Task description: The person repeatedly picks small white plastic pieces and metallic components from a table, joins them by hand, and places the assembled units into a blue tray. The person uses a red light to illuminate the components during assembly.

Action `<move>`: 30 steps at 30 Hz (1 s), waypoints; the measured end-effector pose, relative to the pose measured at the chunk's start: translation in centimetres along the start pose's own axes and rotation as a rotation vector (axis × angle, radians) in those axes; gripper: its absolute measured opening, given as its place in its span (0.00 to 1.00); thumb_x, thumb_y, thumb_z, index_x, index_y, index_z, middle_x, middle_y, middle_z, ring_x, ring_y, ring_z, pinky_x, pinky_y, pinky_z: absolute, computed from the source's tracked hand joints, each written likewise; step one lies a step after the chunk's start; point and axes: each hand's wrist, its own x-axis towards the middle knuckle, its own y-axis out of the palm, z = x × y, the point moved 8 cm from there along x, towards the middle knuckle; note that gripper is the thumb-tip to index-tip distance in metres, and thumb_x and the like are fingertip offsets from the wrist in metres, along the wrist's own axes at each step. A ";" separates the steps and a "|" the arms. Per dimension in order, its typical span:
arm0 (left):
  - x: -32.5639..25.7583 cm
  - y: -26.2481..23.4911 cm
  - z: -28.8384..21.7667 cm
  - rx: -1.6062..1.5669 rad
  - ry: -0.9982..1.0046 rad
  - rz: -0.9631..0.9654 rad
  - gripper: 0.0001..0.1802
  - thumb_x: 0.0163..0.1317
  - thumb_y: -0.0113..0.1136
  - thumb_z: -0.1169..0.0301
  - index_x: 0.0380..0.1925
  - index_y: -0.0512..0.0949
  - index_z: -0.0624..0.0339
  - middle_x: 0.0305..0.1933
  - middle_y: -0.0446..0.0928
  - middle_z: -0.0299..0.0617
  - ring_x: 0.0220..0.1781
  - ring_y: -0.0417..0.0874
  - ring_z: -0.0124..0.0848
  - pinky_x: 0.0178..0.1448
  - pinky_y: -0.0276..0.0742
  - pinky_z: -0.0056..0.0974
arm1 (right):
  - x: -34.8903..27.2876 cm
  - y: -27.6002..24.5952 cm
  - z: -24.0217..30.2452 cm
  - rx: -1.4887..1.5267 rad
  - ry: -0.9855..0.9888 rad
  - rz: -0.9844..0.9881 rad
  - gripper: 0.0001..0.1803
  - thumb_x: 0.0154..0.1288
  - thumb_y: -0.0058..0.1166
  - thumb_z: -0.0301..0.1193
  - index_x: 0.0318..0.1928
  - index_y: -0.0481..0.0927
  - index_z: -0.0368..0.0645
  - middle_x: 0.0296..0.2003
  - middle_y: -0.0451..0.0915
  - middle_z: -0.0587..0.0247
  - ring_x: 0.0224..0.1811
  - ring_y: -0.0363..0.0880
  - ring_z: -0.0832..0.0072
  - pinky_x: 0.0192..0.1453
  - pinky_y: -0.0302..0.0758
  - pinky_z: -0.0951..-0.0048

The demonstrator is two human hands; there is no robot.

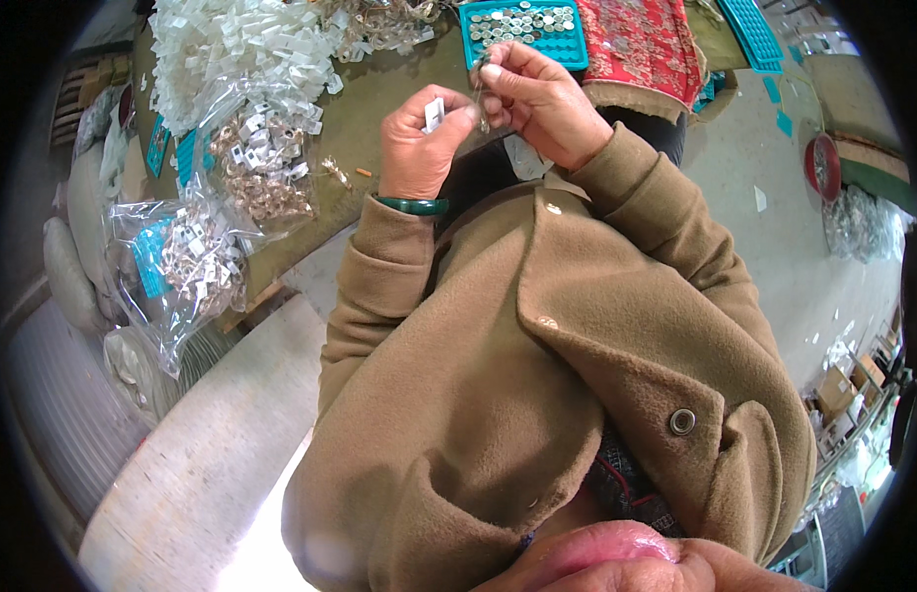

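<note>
My left hand [424,143], with a dark green bangle [412,206] at its wrist, is closed with a small white tag [434,114] showing between thumb and fingers. Just to its right, my right hand [552,107] pinches a thin chain-like strand [479,96] with a small dark piece at its upper end. The strand hangs down between the two hands, close to the left fingertips. Whether the tag is joined to it I cannot tell. Beyond the right hand lies a teal tray [466,39] holding several small round pieces.
A heap of small clear plastic sleeves [236,49] covers the table's far left. Nearer are clear bags of tagged, gold-coloured jewellery [266,163] [197,261]. A red patterned cloth [641,49] lies right of the tray. A red bowl [823,168] stands on the right.
</note>
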 end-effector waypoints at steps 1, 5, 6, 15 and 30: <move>-0.2 0.1 0.2 -0.016 -0.036 0.052 0.02 0.60 0.62 0.77 0.28 0.80 0.62 0.28 0.76 0.27 0.29 0.72 0.16 0.34 0.69 0.23 | 0.1 0.0 0.0 -0.038 0.010 0.012 0.03 0.72 0.50 0.27 0.44 0.73 0.46 0.33 0.73 0.73 0.28 0.70 0.85 0.34 0.69 0.85; -0.3 -0.5 1.2 -0.134 -0.153 0.057 0.02 0.62 0.63 0.73 0.32 0.81 0.59 0.28 0.76 0.27 0.23 0.68 0.13 0.26 0.62 0.22 | 0.1 0.2 -0.1 -0.101 0.027 0.094 0.03 0.72 0.51 0.27 0.43 0.73 0.46 0.33 0.72 0.74 0.27 0.68 0.86 0.32 0.67 0.85; -0.1 -1.1 1.6 -0.201 -0.185 -0.013 0.03 0.63 0.62 0.72 0.35 0.80 0.59 0.28 0.76 0.27 0.21 0.66 0.12 0.23 0.59 0.22 | 0.1 0.4 -0.3 -0.119 0.032 0.121 0.03 0.71 0.52 0.28 0.43 0.73 0.46 0.32 0.72 0.74 0.27 0.67 0.87 0.32 0.67 0.85; -0.6 -1.4 4.1 -0.485 -0.435 -0.065 0.06 0.62 0.65 0.70 0.34 0.78 0.59 0.26 0.77 0.33 0.16 0.64 0.15 0.18 0.56 0.23 | 0.0 0.6 -0.9 -0.507 -0.049 0.184 0.03 0.70 0.53 0.25 0.42 0.74 0.43 0.32 0.72 0.74 0.32 0.69 0.88 0.36 0.69 0.84; 1.0 -0.7 4.4 -0.587 -0.351 -0.132 0.21 0.72 0.50 0.53 0.47 0.79 0.60 0.32 0.77 0.31 0.31 0.76 0.20 0.30 0.69 0.26 | -0.2 0.2 -1.0 -0.424 -0.042 0.039 0.03 0.68 0.53 0.26 0.40 0.75 0.42 0.32 0.72 0.75 0.33 0.70 0.86 0.39 0.69 0.83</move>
